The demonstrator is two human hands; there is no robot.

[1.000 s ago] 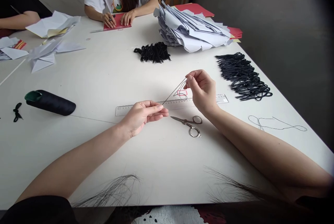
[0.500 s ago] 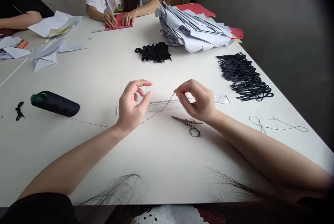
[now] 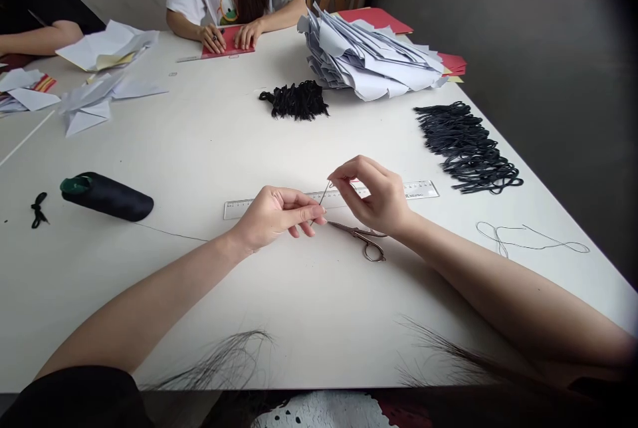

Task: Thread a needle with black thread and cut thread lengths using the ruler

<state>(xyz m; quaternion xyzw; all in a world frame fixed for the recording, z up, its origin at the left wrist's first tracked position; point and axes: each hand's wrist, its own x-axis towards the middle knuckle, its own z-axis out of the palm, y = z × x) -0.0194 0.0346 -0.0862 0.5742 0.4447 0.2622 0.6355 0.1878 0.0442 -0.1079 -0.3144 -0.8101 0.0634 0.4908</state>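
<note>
A thin dark thread (image 3: 323, 194) runs up between my two hands. My right hand (image 3: 373, 192) is closed, pinching its upper end between thumb and forefinger. Lower and to the left, my left hand (image 3: 279, 215) grips the same thread between thumb and fingers. Under both hands lies a clear ruler (image 3: 421, 190), partly hidden by them. Small metal scissors (image 3: 366, 237) rest just below my right hand. A spool of black thread (image 3: 107, 197) lies on its side at the left, its thread trailing toward my left forearm.
Bundles of black looped cords (image 3: 466, 145) lie at the right, with a black tassel-like bundle (image 3: 296, 101) farther back. Loose thread (image 3: 531, 240) curls by my right forearm. A paper stack (image 3: 369, 56) stands behind. Across the table (image 3: 189, 122), a person's hands (image 3: 232, 37) rest on red paper.
My left hand has moved right and down and closed on the thread. My right hand stays nearly in place, still pinching it.
</note>
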